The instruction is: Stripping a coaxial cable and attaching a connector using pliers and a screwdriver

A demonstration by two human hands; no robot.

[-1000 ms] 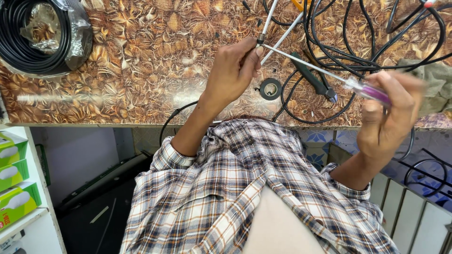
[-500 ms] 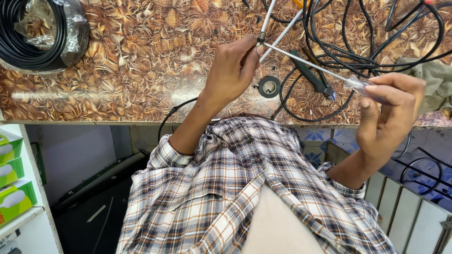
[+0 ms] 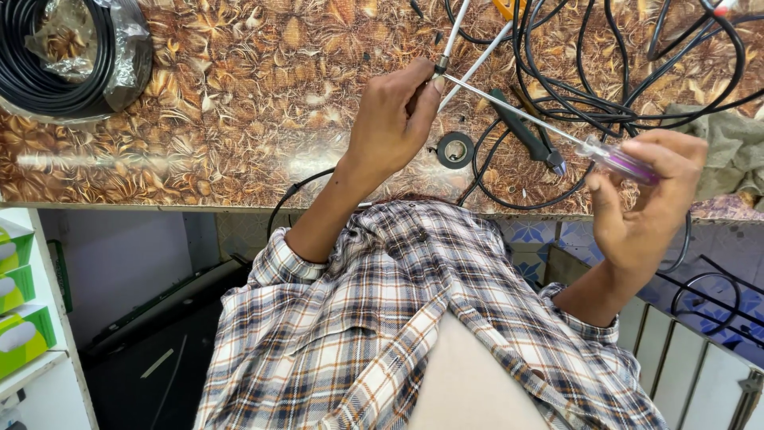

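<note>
The person's left hand [image 3: 394,119] is pinching the metal end of a thin white cable [image 3: 455,32] between fingers [image 3: 422,84] and thumb, just above the brown leaf-patterned bench [image 3: 239,103]. The right hand [image 3: 645,199] is gripping the clear purple-tinted handle of a long-shafted screwdriver [image 3: 557,131], fingers curled tight around it, and the steel tip is meeting the cable end at the left fingertips. A small black roll of tape [image 3: 455,149] is lying on the bench just right of the left wrist. Loose black cables [image 3: 605,72] are tangling across the far right of the bench, and a coil of black wire in plastic wrap [image 3: 64,56] is sitting at the far left.
</note>
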